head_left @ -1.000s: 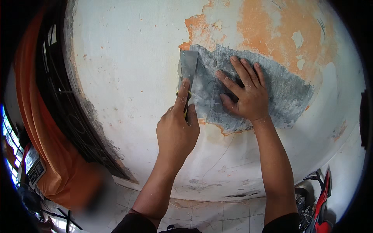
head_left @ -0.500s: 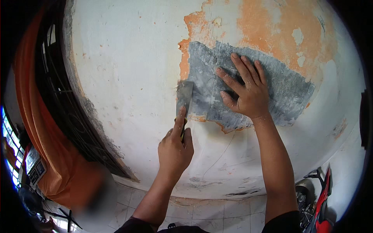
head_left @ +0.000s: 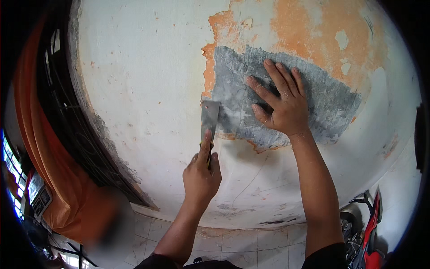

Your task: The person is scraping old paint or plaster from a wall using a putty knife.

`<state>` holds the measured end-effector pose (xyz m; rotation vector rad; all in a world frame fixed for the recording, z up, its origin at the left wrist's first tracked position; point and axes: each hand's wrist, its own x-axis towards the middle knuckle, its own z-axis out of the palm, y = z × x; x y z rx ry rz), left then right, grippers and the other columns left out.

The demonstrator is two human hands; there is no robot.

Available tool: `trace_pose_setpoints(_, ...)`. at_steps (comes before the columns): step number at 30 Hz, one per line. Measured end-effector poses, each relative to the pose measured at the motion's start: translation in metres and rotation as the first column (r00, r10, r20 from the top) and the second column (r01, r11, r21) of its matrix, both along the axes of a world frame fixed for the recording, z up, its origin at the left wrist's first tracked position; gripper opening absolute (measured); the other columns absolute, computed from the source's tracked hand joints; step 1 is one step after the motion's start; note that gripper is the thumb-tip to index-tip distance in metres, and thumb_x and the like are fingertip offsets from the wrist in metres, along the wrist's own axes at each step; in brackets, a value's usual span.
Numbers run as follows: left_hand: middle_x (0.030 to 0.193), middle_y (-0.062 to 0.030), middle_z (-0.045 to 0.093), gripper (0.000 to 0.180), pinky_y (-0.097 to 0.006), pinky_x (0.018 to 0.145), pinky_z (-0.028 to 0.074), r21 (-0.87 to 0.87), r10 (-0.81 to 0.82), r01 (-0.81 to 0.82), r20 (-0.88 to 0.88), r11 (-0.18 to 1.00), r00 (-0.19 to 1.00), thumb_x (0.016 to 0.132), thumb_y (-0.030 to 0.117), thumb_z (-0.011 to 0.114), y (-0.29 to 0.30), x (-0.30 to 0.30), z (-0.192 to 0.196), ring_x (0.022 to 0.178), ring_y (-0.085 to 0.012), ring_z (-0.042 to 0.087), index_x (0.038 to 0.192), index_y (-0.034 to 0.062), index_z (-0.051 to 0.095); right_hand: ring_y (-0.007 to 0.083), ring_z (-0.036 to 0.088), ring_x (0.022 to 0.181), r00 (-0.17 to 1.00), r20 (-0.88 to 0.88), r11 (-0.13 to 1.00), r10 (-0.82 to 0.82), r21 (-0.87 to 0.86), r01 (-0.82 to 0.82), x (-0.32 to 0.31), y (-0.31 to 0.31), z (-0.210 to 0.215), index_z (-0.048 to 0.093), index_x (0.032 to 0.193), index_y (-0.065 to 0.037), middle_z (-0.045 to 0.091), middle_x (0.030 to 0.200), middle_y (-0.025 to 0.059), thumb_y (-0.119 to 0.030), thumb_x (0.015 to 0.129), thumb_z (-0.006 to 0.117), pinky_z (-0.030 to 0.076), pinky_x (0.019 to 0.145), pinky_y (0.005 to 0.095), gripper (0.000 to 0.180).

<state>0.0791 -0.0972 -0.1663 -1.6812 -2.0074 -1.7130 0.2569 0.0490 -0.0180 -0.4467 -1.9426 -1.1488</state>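
White plastered wall (head_left: 148, 89): surface chalky and pitted, with flaking orange undercoat (head_left: 295, 27) at upper right. Rough grey bare-cement patch (head_left: 327, 96): irregular, roughly rectangular, edges ragged. Right hand (head_left: 280, 101): opened flat, fingers spread, palm pressed on the grey patch, grasping nothing. Left hand (head_left: 201, 172): clenched around the handle of a flat metal scraper (head_left: 209, 115), index finger extended along it. Scraper blade lies against the wall at the patch's lower left edge.

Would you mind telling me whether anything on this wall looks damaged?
Yes: the white wall has lost its paint beside the scraper, baring orange undercoat and a grey patch where the right hand rests. Cracks run below it.
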Motion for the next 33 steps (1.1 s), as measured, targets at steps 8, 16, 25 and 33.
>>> trace_pose_setpoints(8,0.086,-0.0172,0.072,0.069,-0.044,0.061,0.056,0.233,-0.004,0.025,-0.092,0.972,0.996,0.097,0.01,0.061,0.011,-0.001,0.031,0.073,-0.0338,0.073,0.16,0.024,0.035,0.0239,0.042,0.147,1.0,-0.006,1.0,-0.009,-0.006,0.009,0.005,0.003,-0.002,0.06,0.142,-0.041,0.043,0.161,0.003,-0.047,0.091,0.061,0.023,0.125,0.0501,0.052)
trace_pose_setpoints(16,0.085,-0.0173,0.072,0.068,-0.045,0.062,0.057,-0.022,0.046,-0.046,-0.014,0.999,0.999,0.098,0.014,0.061,-0.006,0.013,-0.061,0.072,-0.0344,0.073,0.16,0.0257,0.035,0.0244,0.042,0.146,1.0,-0.006,1.0,0.012,0.011,-0.012,0.0,0.003,0.0,0.06,0.142,-0.041,0.043,0.161,0.0034,-0.047,0.091,0.061,0.022,0.125,0.0501,0.052)
trace_pose_setpoints(25,0.09,-0.0178,0.073,0.068,-0.045,0.063,0.057,0.131,-0.039,0.043,-0.039,0.99,0.999,0.098,0.01,0.059,0.004,0.005,0.015,0.071,-0.0355,0.072,0.16,0.0227,0.034,0.0249,0.04,0.148,1.0,-0.026,1.0,0.0,-0.008,0.0,0.004,0.005,-0.013,0.057,0.145,-0.04,0.04,0.163,0.004,-0.045,0.09,0.06,0.02,0.126,0.0503,0.055)
trace_pose_setpoints(33,0.093,-0.0174,0.074,0.068,-0.043,0.061,0.058,0.033,0.045,-0.044,-0.055,0.999,0.997,0.097,0.011,0.061,-0.004,0.013,-0.054,0.072,-0.0326,0.073,0.16,0.0234,0.035,0.0249,0.035,0.15,0.993,-0.104,0.998,-0.056,-0.045,0.052,-0.005,0.0,-0.046,0.053,0.149,-0.038,0.038,0.164,0.004,-0.045,0.091,0.059,0.02,0.126,0.0513,0.059)
